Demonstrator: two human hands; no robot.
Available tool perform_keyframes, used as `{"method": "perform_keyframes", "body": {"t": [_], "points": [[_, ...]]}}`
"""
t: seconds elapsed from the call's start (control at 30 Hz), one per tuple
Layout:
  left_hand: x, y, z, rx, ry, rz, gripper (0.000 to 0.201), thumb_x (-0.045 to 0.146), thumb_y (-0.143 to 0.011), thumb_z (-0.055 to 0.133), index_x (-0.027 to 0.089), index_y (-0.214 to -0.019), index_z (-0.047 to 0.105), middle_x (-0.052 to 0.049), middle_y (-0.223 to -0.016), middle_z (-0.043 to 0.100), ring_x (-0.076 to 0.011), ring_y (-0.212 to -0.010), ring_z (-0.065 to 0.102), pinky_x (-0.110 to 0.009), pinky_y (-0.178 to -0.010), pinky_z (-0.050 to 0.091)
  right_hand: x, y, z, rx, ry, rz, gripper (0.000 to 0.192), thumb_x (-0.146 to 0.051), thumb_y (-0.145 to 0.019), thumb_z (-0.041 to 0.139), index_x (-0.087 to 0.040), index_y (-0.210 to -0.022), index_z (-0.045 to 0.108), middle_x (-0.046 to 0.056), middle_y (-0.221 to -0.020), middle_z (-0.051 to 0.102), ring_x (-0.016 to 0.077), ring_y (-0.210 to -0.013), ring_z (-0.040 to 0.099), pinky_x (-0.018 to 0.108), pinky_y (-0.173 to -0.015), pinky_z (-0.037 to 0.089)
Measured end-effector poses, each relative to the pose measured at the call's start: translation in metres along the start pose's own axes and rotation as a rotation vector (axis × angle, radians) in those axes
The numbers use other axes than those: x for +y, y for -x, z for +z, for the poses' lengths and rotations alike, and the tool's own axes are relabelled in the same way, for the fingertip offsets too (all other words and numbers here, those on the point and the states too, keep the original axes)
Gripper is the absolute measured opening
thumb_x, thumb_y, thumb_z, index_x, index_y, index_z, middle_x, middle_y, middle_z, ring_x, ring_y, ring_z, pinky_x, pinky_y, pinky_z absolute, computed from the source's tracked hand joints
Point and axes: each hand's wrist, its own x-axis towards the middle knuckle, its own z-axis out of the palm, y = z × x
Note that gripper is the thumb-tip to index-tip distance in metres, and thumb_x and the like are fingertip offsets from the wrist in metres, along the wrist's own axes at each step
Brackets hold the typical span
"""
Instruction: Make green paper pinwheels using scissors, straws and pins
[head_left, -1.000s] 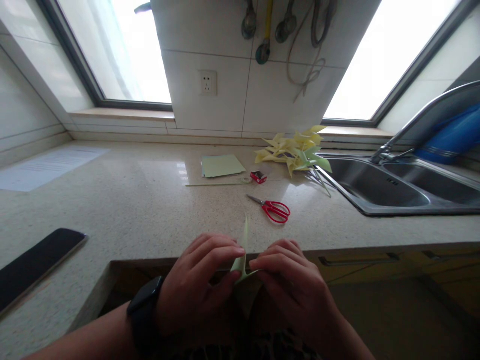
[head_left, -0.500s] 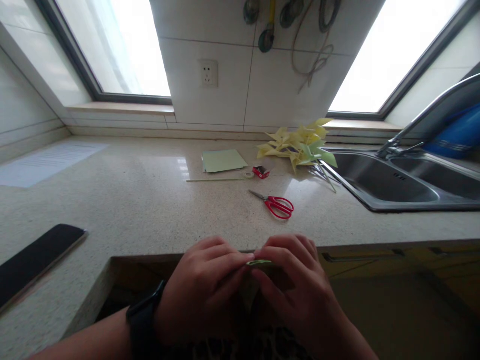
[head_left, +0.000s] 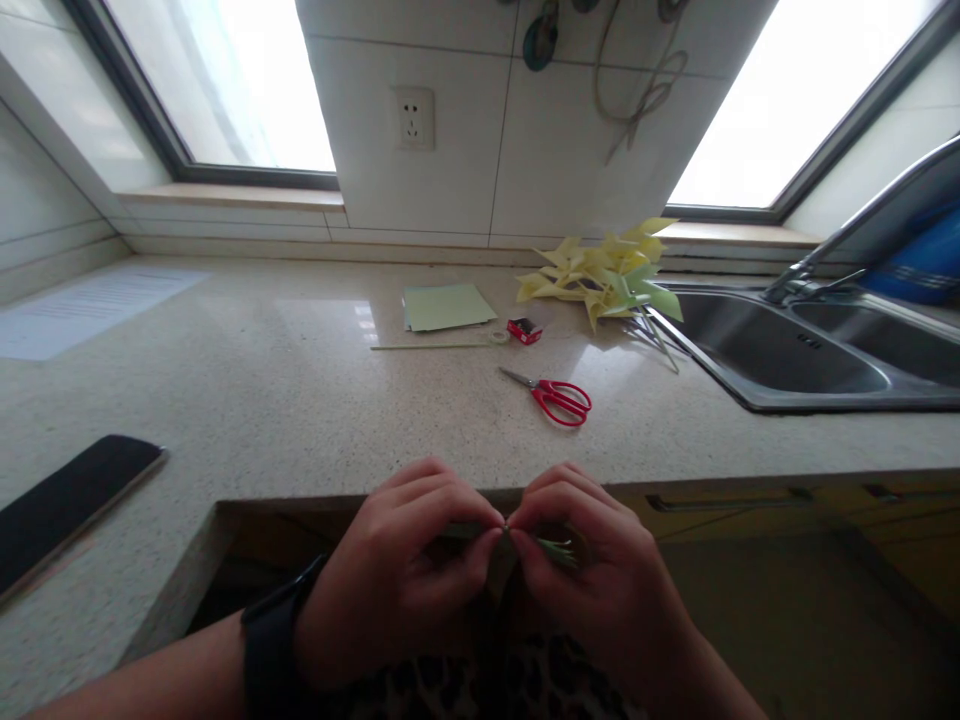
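Observation:
My left hand (head_left: 409,560) and my right hand (head_left: 600,565) meet fingertip to fingertip just off the counter's front edge. Both are closed, thumbs and forefingers pinching a piece of pale green paper (head_left: 556,551). Its folded edges show under my right fingers, and most of it is hidden. Beyond my hands lie red-handled scissors (head_left: 559,398), blades pointing left. Farther back are a small red box (head_left: 524,330), a tape ring (head_left: 498,338), a thin pale stick (head_left: 431,347) and a stack of light green paper sheets (head_left: 448,306).
Several yellow and green paper pinwheels (head_left: 600,275) lie at the back, beside the steel sink (head_left: 795,350). A black flat object (head_left: 75,500) rests on the left of the counter (head_left: 285,420). Behind it is a printed sheet (head_left: 82,305). The counter's front edge has a cut-out.
My fingertips have pinched in closer together, and the green paper now shows more under my right fingers. The view has tilted down slightly.

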Motion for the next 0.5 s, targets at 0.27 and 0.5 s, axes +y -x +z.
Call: {"method": "perform_keyframes", "body": {"t": [0.27, 0.5], "points": [[0.003, -0.003, 0.001, 0.004, -0.002, -0.112, 0.010, 0.009, -0.082, 0.066, 0.018, -0.081, 0.069, 0.000, -0.074, 0.066, -0.0158, -0.074, 0.061, -0.028, -0.070, 0.048, -0.005, 0.000, 0.008, 0.036, -0.032, 0.068, 0.014, -0.008, -0.079, 0.063, -0.021, -0.075, 0.059, -0.002, -0.074, 0.059, 0.0139, -0.072, 0.057, 0.030, -0.067, 0.045], [-0.002, -0.002, 0.001, -0.098, -0.002, -0.295, 0.006, 0.019, -0.088, 0.065, 0.021, -0.083, 0.068, 0.000, -0.080, 0.067, -0.0163, -0.077, 0.061, -0.029, -0.070, 0.047, 0.001, -0.002, 0.014, 0.046, -0.059, 0.138, 0.014, -0.010, -0.080, 0.060, -0.021, -0.072, 0.057, -0.003, -0.072, 0.058, 0.0130, -0.070, 0.056, 0.028, -0.066, 0.045]]}}
